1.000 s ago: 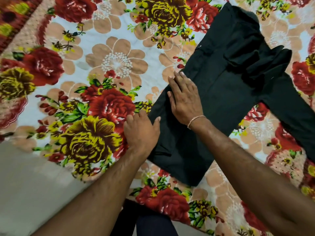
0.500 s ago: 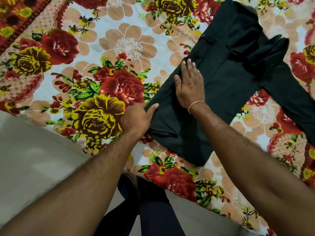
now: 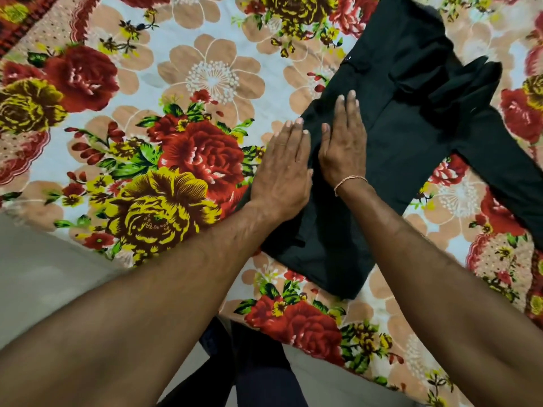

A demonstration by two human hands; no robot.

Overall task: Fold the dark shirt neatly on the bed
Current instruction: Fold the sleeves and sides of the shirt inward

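The dark shirt (image 3: 411, 136) lies on the flowered bedspread (image 3: 176, 113), its left side folded in over the body. One sleeve stretches away to the right edge of the view, and the collar end is bunched at the top right. My left hand (image 3: 283, 171) lies flat with straight fingers on the shirt's left folded edge. Beside it, my right hand (image 3: 343, 145), a thin bracelet at the wrist, presses flat on the middle of the cloth. Both palms rest side by side, fingers pointing away from me.
The bed's near edge runs diagonally from left to lower right, with pale floor (image 3: 44, 289) beyond it. My dark trouser legs (image 3: 252, 374) stand at the bottom centre, close to the bed edge.
My left hand has uncurled from the shirt's left edge and slid up onto the cloth, now flat beside my right hand. The right hand stays pressed on the shirt.
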